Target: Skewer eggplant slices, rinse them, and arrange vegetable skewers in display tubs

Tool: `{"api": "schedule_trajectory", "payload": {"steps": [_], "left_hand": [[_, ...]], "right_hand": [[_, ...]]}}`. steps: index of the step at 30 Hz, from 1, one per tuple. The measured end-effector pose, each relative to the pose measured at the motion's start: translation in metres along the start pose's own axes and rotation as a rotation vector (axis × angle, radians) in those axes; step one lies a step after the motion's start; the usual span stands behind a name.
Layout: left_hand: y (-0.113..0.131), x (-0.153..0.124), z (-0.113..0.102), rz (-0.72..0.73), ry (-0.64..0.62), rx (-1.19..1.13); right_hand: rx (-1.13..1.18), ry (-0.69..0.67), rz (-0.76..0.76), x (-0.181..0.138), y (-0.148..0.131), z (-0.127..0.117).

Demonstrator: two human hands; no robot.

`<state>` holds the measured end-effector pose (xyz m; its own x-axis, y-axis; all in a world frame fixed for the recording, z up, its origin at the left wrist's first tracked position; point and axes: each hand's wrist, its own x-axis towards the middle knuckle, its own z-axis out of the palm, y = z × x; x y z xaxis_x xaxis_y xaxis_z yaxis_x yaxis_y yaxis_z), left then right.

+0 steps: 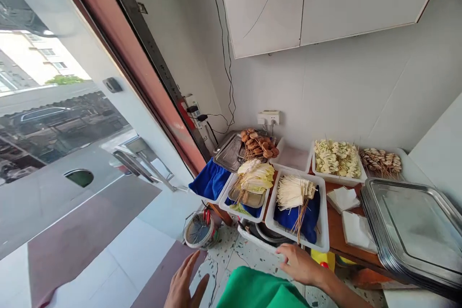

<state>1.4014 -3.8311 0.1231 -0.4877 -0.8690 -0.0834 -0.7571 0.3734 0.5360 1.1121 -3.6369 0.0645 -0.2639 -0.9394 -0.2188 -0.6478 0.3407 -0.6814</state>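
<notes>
My left hand (186, 283) hovers low in front of me with thumb and fingers apart, holding nothing. My right hand (299, 262) is just before the near edge of a white plastic tray (324, 221), its fingers loosely bent and nothing visible in them; I cannot tell whether it touches the rim. In that tray, skewered enoki mushrooms (291, 191) lie on a blue cloth (313, 224), sticks toward me. Left of it, skewered cabbage leaves (257, 173) rest over a metal tray (252, 199) inside another white tray (226, 208).
Behind stand brown skewers (258, 143), an opaque white tub (294, 156), pale yellow skewers (336, 158) and mushroom-like skewers (381, 161). Stacked metal trays (415, 224) and napkins (357, 231) occupy the right. A bucket (200, 232) sits on the floor near the glass door (108, 154).
</notes>
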Motion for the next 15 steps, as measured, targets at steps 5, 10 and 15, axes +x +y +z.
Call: {"api": "schedule_trajectory", "payload": {"steps": [5,10,15], "left_hand": [[0.008,0.116,0.002,0.013,-0.203,-0.226],[0.031,0.245,0.007,-0.078,-0.237,-0.614],[0.11,0.362,0.033,-0.027,-0.442,-0.96]], "right_hand": [[0.287,0.113,0.054,0.044,0.01,-0.048],[0.989,0.221,0.17,0.129,0.001,-0.114],[1.643,0.452,0.611,0.258,-0.011,-0.181]]}}
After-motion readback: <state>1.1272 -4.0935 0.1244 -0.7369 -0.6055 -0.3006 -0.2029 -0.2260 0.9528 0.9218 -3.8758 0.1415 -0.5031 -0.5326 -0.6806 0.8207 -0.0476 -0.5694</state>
